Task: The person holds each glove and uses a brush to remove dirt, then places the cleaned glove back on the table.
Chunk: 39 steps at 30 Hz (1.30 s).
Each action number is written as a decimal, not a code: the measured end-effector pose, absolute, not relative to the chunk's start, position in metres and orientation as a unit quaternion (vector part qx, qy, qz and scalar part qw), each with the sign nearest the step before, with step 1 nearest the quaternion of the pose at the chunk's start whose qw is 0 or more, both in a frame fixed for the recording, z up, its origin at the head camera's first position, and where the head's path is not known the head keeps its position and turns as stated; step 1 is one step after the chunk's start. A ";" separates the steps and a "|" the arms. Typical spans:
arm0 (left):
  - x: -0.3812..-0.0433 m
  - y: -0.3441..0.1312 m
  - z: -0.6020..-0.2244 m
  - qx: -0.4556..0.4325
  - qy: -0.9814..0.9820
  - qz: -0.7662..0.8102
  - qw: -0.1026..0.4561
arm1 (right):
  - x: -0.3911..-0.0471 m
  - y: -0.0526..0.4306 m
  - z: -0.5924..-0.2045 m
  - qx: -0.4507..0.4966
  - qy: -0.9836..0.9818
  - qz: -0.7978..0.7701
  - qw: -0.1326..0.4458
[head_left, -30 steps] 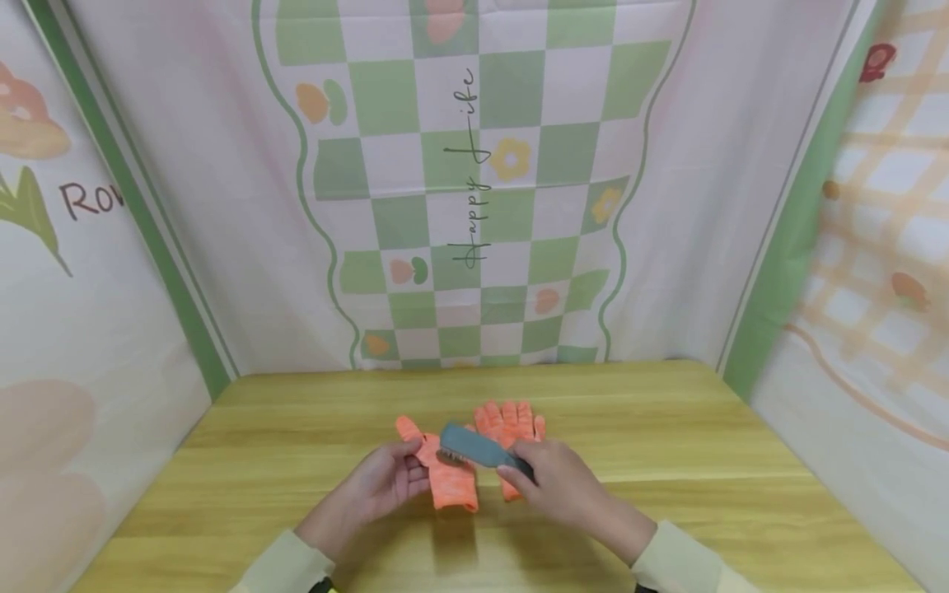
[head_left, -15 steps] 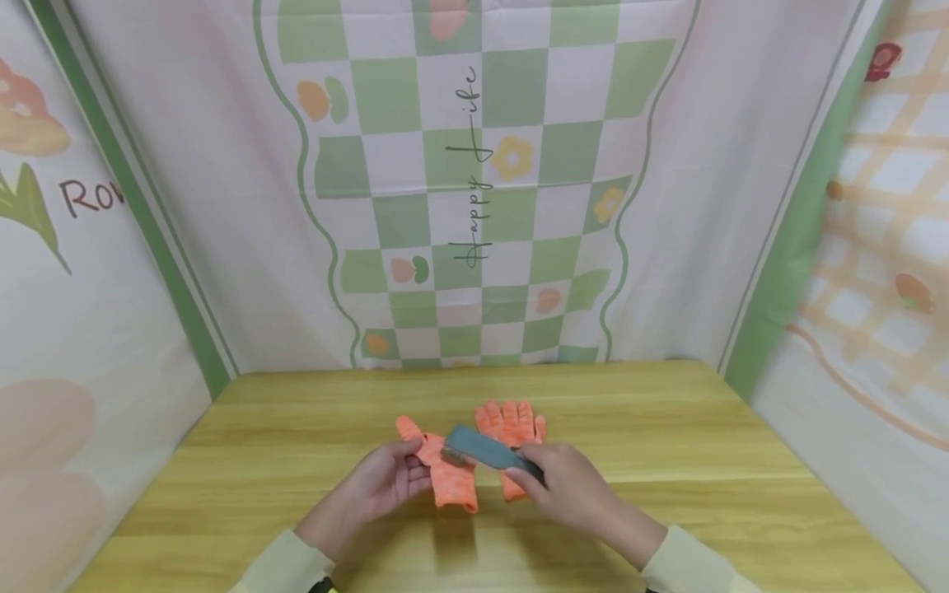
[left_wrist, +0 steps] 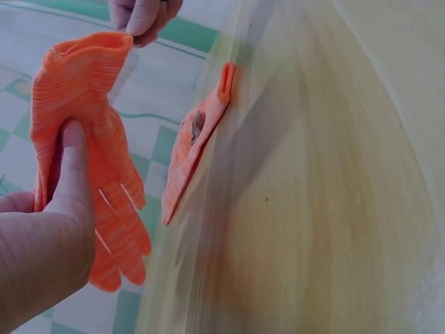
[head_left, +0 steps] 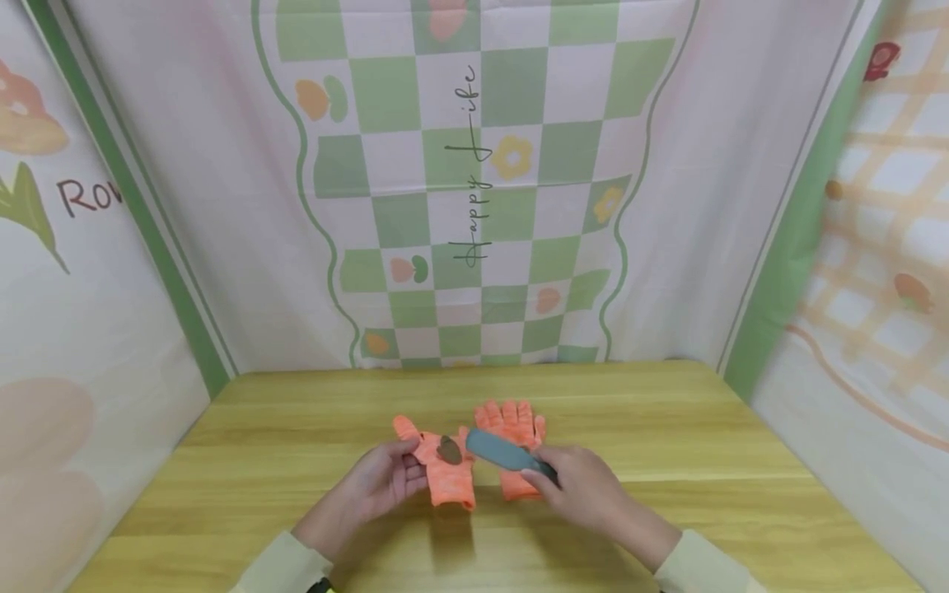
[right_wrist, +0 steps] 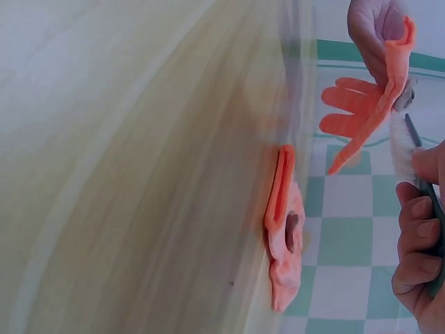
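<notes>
In the head view my left hand (head_left: 381, 478) pinches an orange knit glove (head_left: 451, 486) by its side, thumb on top, and holds it raised over the table. A brown, lumpy patch (head_left: 448, 450) sits on the glove's palm. My right hand (head_left: 582, 486) grips the handle of a blue-grey brush (head_left: 497, 450), whose head is just right of that patch. Pale bristles (right_wrist: 401, 149) face the raised glove in the right wrist view. A second orange glove (head_left: 509, 422) lies flat on the table, partly hidden behind the brush and right hand.
The wood-grain table (head_left: 296, 412) reaches back to a hanging cloth (head_left: 511, 91) with green and white checks. More printed cloth stands at both sides. A brown spot (right_wrist: 291, 232) marks the lying glove.
My right hand has drawn the brush rightward off the raised glove, uncovering the brown patch. The left hand and its glove have shifted only slightly; the other glove lies still.
</notes>
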State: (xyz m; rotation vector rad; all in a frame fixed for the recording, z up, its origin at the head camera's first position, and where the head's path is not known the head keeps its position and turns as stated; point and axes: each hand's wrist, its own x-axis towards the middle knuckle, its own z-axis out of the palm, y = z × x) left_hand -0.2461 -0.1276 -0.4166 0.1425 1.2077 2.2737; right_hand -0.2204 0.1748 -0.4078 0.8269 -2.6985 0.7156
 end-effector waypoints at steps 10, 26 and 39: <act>-0.247 -0.124 -0.419 0.066 0.446 0.844 0.290 | -0.220 0.174 -0.391 0.292 -0.908 0.275 0.125; -0.246 -0.117 -0.417 0.062 0.453 0.842 0.286 | -0.220 0.154 -0.397 0.343 -0.886 0.292 0.107; -0.245 -0.121 -0.417 0.053 0.456 0.844 0.279 | -0.223 0.159 -0.404 0.326 -0.898 0.277 0.099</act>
